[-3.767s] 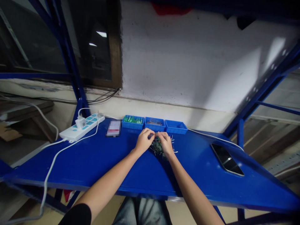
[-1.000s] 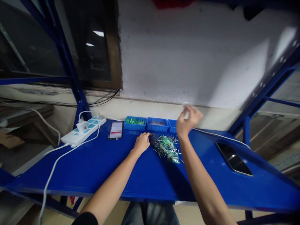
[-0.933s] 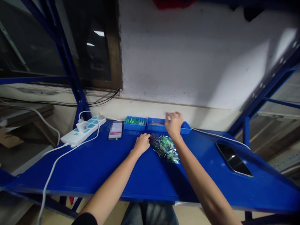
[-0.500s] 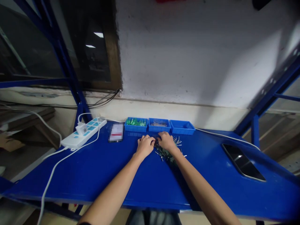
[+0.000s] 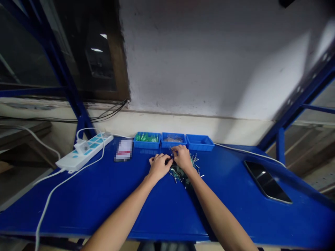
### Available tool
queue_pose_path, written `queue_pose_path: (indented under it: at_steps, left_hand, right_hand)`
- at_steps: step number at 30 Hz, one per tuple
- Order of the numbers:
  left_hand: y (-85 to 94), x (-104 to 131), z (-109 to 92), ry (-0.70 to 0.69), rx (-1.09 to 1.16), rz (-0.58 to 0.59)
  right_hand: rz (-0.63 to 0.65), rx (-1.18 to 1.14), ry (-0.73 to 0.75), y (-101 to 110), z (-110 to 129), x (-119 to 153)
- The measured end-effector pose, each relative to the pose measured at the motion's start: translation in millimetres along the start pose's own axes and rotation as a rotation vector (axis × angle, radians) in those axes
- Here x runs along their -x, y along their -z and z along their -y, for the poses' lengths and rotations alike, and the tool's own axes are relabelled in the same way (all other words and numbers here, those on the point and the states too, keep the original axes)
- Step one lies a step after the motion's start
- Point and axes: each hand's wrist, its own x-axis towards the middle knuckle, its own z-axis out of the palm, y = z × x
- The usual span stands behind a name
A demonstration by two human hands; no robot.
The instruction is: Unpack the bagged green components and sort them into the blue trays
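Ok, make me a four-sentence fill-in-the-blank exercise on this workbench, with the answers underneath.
1. A row of ____ blue trays stands along the back of the table.
2. The green pieces lie in the tray at the row's ____ end.
3. The phone lies to the ____ of the heap of small parts under the right hand.
4. The body of the power strip is ____ in color.

Missing words: three; left; right; white.

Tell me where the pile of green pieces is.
In the head view, the pile lies right of centre, partly hidden by the right hand, in front of the blue bins.
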Motion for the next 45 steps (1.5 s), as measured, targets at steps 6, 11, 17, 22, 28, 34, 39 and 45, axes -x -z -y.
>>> queue_pose_path:
  at_steps: [6,11,17,22,28,34,39,45]
  left_hand:
    - [3.1,-4.7,-0.8,-0.027,0.293,-0.141]
    - [7.6,-8.1,2.3,0.051,0.500,-0.122]
    - [9.7,-11.8,11.2,0.058,0.545,-0.085]
    - [6.7,-9.9,9.5,0.067,0.663,-0.015]
    - [7.4,-8.2,4.5,0.161,0.774,0.004]
    - [1.2,-10.6,3.6,0.206,0.846,0.065]
    - [12.1,-12.2,13.5,0.160,0.780,0.086]
    - [23.8,-13.4,26.4,-0.133,0.398,0.163]
  right_hand:
    - [-0.201,-0.351,0.132,6.3,3.2,16.9]
    - [-0.222,-0.725,0.002,-3.7,14.2,18.2]
    - [-0.083,-1.068,-0.269,-0.3,10.6,14.3]
    - [-0.094,-1.046,-0.234,4.7,9.5,18.7]
    - [-0.101,-1.045,-0.186,-1.2,12.8,19.3]
    - [-0.105,-1.048,-0.162,-8.2,14.4,18.4]
    - [-0.116,-0.952,-0.087,-5.0,12.8,20.3]
    - [-0.026,-0.662,0.115,-3.3,9.3,23.6]
